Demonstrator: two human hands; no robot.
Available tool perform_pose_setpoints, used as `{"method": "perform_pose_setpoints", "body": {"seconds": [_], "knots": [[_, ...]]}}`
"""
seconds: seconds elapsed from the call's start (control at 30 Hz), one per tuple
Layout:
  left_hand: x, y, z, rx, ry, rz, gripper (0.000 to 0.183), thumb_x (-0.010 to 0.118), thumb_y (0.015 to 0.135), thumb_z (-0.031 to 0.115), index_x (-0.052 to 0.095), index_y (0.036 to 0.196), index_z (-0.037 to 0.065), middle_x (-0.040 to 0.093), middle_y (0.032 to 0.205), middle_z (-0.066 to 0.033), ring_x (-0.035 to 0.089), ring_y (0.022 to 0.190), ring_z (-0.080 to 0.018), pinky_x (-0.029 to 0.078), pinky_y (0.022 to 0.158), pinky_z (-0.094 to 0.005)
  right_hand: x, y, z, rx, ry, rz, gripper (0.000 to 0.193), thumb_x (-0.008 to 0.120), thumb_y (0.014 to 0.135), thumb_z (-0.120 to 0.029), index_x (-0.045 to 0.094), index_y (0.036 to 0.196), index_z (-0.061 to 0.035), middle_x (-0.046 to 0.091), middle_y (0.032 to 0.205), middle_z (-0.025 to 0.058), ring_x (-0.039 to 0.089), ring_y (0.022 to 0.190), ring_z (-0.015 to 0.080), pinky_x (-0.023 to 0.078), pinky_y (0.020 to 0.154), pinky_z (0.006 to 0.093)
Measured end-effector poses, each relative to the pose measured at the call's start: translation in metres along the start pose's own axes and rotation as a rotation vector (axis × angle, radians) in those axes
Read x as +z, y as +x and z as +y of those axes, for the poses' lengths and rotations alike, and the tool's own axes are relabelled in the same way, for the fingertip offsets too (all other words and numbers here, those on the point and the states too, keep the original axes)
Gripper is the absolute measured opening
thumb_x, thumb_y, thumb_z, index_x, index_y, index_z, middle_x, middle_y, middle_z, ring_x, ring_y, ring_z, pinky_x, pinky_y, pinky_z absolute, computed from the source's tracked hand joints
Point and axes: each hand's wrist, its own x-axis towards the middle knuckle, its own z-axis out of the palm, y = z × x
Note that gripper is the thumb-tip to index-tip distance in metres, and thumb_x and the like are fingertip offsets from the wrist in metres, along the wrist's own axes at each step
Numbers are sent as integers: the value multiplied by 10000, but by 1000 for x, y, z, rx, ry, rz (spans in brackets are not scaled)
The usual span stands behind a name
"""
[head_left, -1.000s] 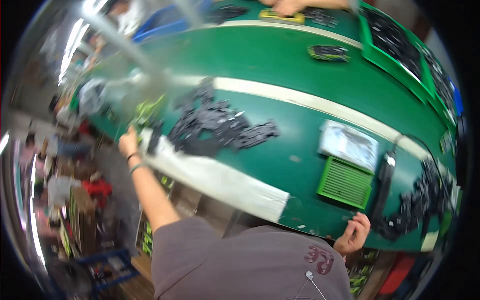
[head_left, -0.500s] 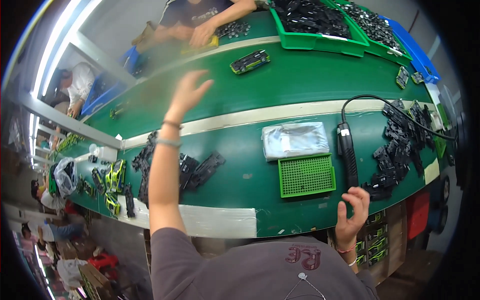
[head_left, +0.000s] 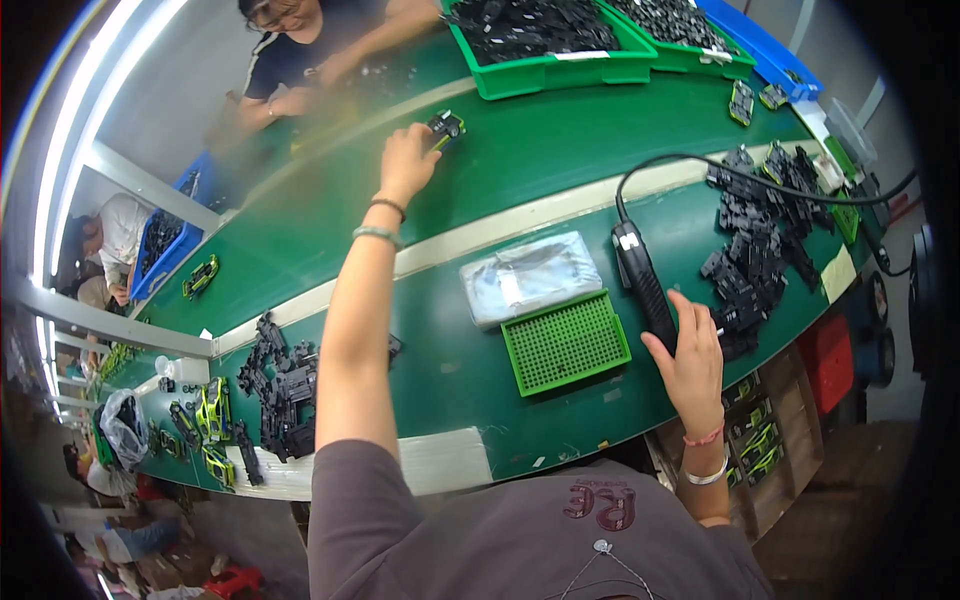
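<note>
On the far green strip, my left hand (head_left: pixel 408 165) reaches out with its thumb and fingers closed on one end of a small black and yellow-green toy car (head_left: pixel 447 128). The fingers hide part of the car. My right hand (head_left: pixel 692 362) is by the lower end of a black electric screwdriver (head_left: pixel 645 285), its thumb and fingers spread apart. The screwdriver lies on the near bench, its cable running up and right. Left of it are a green perforated tray (head_left: pixel 567 343) and a clear plastic-wrapped pack (head_left: pixel 530 278).
Black plastic parts (head_left: pixel 745 255) are heaped at the right, with more parts (head_left: pixel 285 390) at the left beside yellow-green car shells (head_left: pixel 213 408). Green bins (head_left: pixel 560 72) full of parts stand at the back. A co-worker (head_left: pixel 310 65) sits across. A pale raised rail (head_left: pixel 480 235) divides the bench.
My left hand has moved right to the toy car and closed on it. The car has shifted in view as my head turned. My right hand has risen beside the screwdriver.
</note>
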Motion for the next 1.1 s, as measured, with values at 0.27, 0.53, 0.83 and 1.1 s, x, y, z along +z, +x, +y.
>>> {"method": "perform_pose_setpoints", "body": {"seconds": [0.27,0.53,0.83,1.1], "knots": [[-97,-119,116,360,-429,-226,344,671,694,110,558,1013,45,554,997,-141,512,939,-326,430,824,-378,10,15,8,1,-56,-118,671,700,714,-124,368,1290,-40,517,863,173,537,798,346,449,678,404],[-72,-160,132,357,-373,-244,365,702,678,105,560,1011,62,536,1071,-125,506,991,-312,435,827,-388,-3,22,3,117,483,48,562,677,718,-61,475,1240,-11,602,978,145,589,800,176,477,697,287],[-57,-163,121,410,-464,-167,395,716,678,115,572,1044,79,538,1112,-132,509,1017,-315,424,862,-383,26,15,4,-139,1050,342,484,518,826,-42,349,1261,86,568,1087,162,568,981,189,430,889,300],[-54,-163,121,419,-481,-149,376,700,675,118,551,1017,81,532,1078,-144,502,989,-339,421,845,-405,44,3,0,-199,1265,416,692,498,810,-481,333,1289,-9,485,990,138,517,833,238,466,750,386]]}}
